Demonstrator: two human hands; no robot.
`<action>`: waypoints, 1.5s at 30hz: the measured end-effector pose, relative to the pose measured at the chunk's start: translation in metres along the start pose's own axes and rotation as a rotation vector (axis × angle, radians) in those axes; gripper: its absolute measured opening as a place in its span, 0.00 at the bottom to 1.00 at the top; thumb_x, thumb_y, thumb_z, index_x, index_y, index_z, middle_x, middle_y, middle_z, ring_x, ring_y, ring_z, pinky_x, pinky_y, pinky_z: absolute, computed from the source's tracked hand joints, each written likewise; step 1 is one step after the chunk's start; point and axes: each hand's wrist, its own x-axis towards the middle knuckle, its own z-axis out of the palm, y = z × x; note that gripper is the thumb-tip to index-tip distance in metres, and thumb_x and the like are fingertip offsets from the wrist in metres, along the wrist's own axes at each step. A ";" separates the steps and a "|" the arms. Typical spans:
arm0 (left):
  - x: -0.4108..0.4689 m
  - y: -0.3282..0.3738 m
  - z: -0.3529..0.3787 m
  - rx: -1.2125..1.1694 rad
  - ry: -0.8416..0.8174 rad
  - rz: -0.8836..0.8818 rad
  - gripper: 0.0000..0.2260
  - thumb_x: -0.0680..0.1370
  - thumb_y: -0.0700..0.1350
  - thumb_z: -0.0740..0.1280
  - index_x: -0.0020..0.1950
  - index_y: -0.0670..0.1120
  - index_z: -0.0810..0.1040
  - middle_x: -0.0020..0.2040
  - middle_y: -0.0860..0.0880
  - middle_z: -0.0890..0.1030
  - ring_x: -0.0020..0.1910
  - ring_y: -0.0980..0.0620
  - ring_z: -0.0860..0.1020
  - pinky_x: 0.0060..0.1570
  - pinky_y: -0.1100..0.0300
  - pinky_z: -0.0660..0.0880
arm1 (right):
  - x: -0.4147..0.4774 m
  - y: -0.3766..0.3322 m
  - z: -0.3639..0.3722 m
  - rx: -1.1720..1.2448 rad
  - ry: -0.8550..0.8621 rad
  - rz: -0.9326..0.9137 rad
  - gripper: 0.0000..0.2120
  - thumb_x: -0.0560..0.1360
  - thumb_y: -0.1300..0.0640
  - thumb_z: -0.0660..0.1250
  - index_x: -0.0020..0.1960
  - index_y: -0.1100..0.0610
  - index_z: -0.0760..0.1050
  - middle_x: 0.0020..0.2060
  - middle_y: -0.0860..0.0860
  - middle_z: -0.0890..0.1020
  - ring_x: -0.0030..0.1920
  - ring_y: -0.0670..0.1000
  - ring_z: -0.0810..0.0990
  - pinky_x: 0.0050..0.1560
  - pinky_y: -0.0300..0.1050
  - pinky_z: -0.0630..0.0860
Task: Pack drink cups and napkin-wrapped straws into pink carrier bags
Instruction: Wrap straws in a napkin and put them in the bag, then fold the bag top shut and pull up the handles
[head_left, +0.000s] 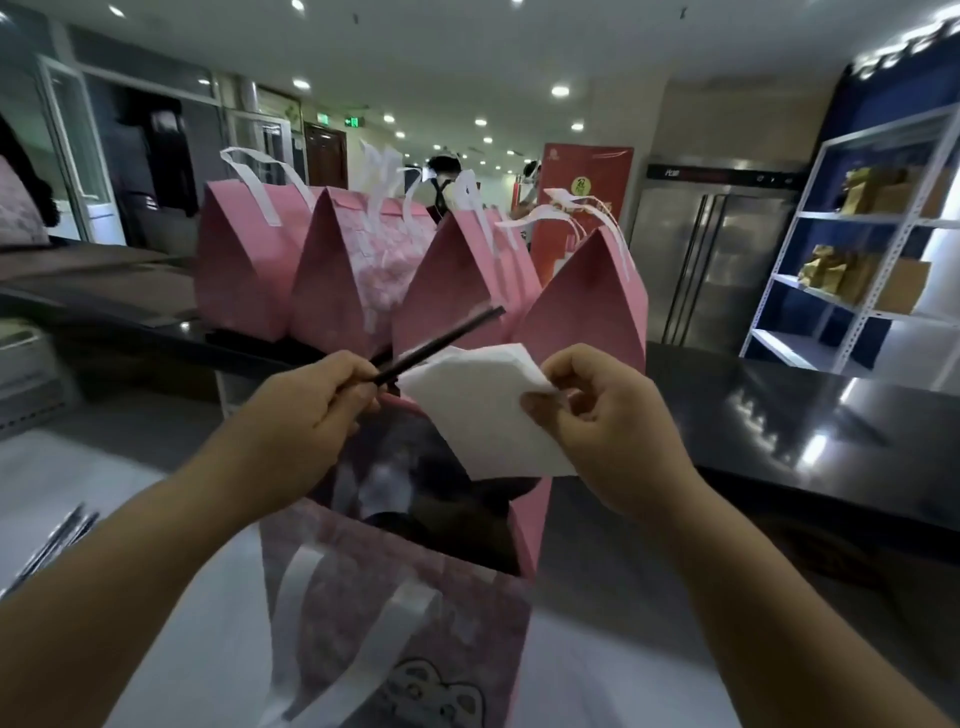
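Left hand (317, 400): pinches a black straw (441, 343).
Right hand (597, 415): pinches a white napkin (478, 410).
Open pink bag (405, 613): under both hands, at the worktop's (779, 415) near edge.

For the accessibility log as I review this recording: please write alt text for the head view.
The left hand pinches a black straw and the right hand pinches a white napkin, above an open pink bag. Behind, four closed pink bags stand in a row on a dark counter.

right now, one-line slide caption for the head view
Left hand holds black straw, right hand pinches white napkin, over open pink bag.
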 end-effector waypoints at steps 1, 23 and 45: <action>0.004 -0.009 -0.001 -0.008 -0.026 0.000 0.08 0.80 0.46 0.58 0.47 0.55 0.75 0.40 0.49 0.80 0.39 0.49 0.79 0.42 0.47 0.78 | 0.005 -0.001 0.009 -0.047 -0.015 -0.013 0.03 0.74 0.56 0.70 0.44 0.52 0.76 0.29 0.48 0.77 0.29 0.48 0.74 0.28 0.40 0.71; 0.041 -0.050 0.026 -0.273 -0.252 0.157 0.09 0.79 0.40 0.62 0.53 0.51 0.78 0.46 0.50 0.77 0.40 0.56 0.80 0.44 0.63 0.76 | 0.030 -0.005 0.070 0.563 0.053 0.311 0.07 0.74 0.65 0.68 0.47 0.55 0.79 0.34 0.49 0.83 0.33 0.47 0.81 0.27 0.38 0.75; 0.034 -0.098 0.008 -0.166 -0.105 0.122 0.06 0.74 0.50 0.67 0.45 0.62 0.75 0.43 0.60 0.79 0.44 0.65 0.77 0.39 0.70 0.71 | 0.038 -0.005 0.095 -0.634 -0.566 0.265 0.14 0.72 0.52 0.72 0.57 0.52 0.79 0.52 0.51 0.81 0.50 0.53 0.79 0.54 0.51 0.78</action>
